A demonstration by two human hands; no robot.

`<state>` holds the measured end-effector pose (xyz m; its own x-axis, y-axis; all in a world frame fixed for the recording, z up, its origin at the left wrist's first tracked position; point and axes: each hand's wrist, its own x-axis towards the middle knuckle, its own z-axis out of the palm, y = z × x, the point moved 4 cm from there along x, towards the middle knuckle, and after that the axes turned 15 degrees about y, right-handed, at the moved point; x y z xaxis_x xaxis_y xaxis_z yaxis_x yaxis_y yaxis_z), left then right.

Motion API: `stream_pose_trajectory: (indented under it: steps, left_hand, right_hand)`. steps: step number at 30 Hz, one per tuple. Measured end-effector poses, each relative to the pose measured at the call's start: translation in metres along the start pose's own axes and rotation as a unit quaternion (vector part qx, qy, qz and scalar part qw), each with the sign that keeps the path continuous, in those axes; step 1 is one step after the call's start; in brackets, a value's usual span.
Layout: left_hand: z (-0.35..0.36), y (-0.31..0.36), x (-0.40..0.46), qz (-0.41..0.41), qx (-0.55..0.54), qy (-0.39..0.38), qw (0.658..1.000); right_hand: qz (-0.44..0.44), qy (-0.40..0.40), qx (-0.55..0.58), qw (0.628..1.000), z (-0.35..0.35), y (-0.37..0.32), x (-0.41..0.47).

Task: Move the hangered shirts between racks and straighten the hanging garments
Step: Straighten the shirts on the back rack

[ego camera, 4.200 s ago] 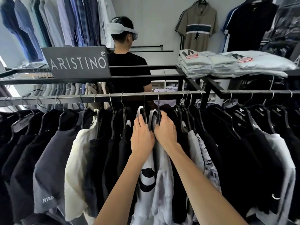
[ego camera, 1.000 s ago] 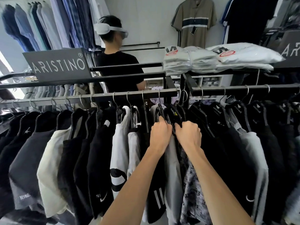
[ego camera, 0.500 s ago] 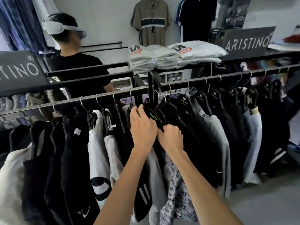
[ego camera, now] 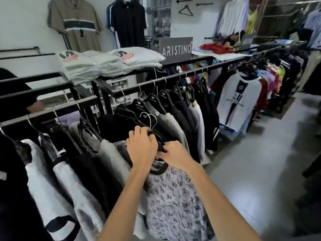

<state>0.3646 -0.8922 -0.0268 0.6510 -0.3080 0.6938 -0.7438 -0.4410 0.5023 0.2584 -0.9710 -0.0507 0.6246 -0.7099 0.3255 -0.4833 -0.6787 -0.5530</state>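
Note:
My left hand (ego camera: 141,147) and my right hand (ego camera: 174,154) both grip black hangers (ego camera: 156,138) whose metal hooks (ego camera: 149,119) stand free, below the black rail (ego camera: 52,110). From the hangers hangs a grey printed shirt (ego camera: 173,193) with a dark collar, together with a plain grey shirt (ego camera: 111,159) behind it. More shirts on black hangers fill the left rail and the second rail (ego camera: 173,76) to the right.
Folded white shirts in plastic (ego camera: 104,61) and an ARISTINO sign (ego camera: 176,49) lie on the rack's top shelf. A person in black (ego camera: 15,94) stands behind the left rail. A further rack of colourful shirts (ego camera: 271,77) runs right. Grey floor (ego camera: 260,162) lies to my right.
The hangers' hooks have come off the rail and the shirts now hang from my hands, lower and nearer to me. My view has swung to the right.

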Motion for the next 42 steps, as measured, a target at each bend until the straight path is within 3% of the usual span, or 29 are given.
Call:
stream_pose_trajectory:
  steps: [4, 9, 14, 22, 29, 35, 42]
  left_hand:
    - [0.013, 0.031, -0.018, 0.017, -0.025, 0.009, 1.000]
    - [0.053, 0.087, -0.058, 0.024, -0.080, -0.076, 0.994]
    - [0.103, 0.166, -0.096, 0.074, -0.089, -0.091, 0.989]
    - [0.184, 0.302, -0.101, 0.069, -0.117, -0.159, 0.978]
    - [0.270, 0.388, -0.102, 0.043, -0.158, -0.209, 0.964]
    - [0.359, 0.421, -0.067, -0.009, -0.221, -0.256, 0.941]
    - [0.442, 0.439, 0.025, -0.044, -0.305, -0.195, 0.931]
  right_hand:
    - [-0.003, -0.068, 0.006, 0.998, -0.018, 0.034, -0.004]
    - [0.018, -0.129, -0.026, 0.991, -0.056, 0.104, -0.021]
    - [0.063, -0.158, -0.039, 0.985, -0.108, 0.190, -0.028]
    - [0.093, -0.210, -0.038, 0.973, -0.218, 0.296, 0.002]
    - [0.141, -0.161, -0.070, 0.974, -0.279, 0.386, 0.033]
    - [0.177, -0.121, -0.156, 0.964, -0.294, 0.432, 0.097]
    - [0.172, -0.004, -0.228, 0.958, -0.287, 0.452, 0.208]
